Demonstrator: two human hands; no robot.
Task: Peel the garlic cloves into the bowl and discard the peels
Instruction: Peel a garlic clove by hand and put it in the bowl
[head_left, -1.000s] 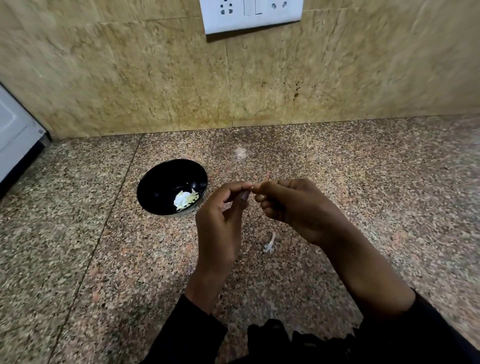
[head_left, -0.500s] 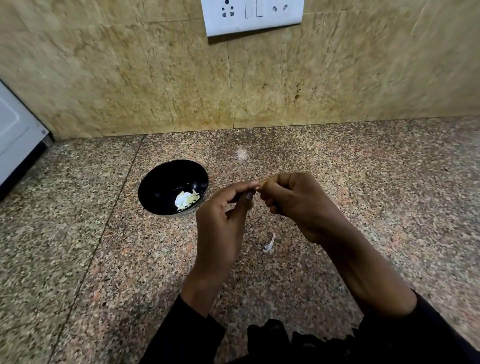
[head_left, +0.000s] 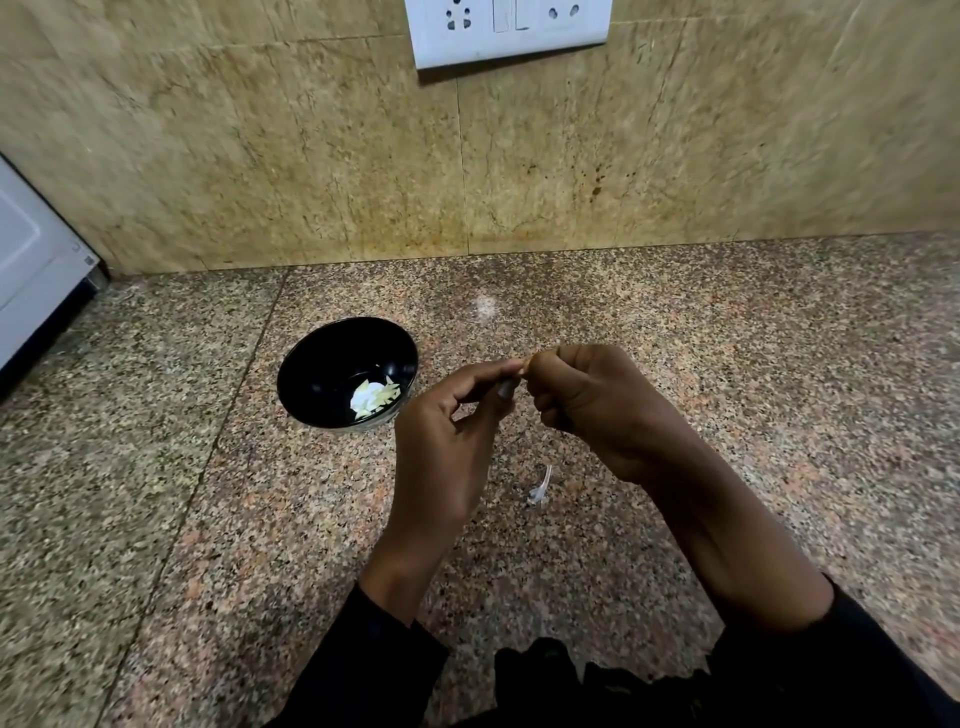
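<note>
A small black bowl (head_left: 317, 364) sits on the granite counter, holding a few pale garlic pieces (head_left: 374, 399) at its near right side. My left hand (head_left: 447, 436) and my right hand (head_left: 597, 410) meet fingertip to fingertip just right of the bowl, above the counter. Between the fingertips a tiny pale sliver of a garlic clove (head_left: 524, 366) shows; the fingers hide the rest of it. Both hands pinch it. A thin whitish peel (head_left: 540, 488) lies on the counter under my right hand.
The speckled granite counter (head_left: 779, 389) ends at a beige stone wall with a white socket plate (head_left: 506, 28). A white appliance (head_left: 31, 275) stands at the far left edge. Dark sleeves fill the bottom of the view.
My hands have stayed pinched together on the clove, shifting only slightly; my right fist has curled a little tighter and risen. The bowl and the peel on the counter have not moved.
</note>
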